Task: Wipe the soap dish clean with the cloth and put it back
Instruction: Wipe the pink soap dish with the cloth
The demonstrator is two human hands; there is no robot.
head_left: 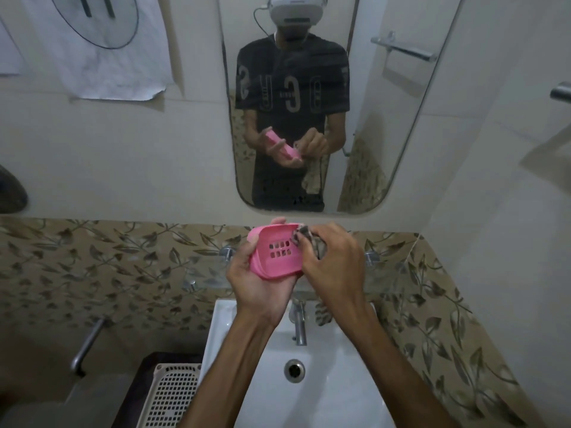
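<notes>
The left hand [259,282] cradles the pink soap dish [276,253] from below, above the sink [234,350], its open side tilted toward the person so the slotted floor is reachable. The right hand [335,262] has its grip clenched on the patterned cloth [304,239], pressing a bunched corner against the dish's right inner wall. Wiping seems underway; returning it remains.

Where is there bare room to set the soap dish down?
The glass shelf looks bare right of the right hand, and again left of the left hand. The sink basin is open around the drain. Crowded: the middle, where both hands, soap dish, cloth and tap bunch.
</notes>
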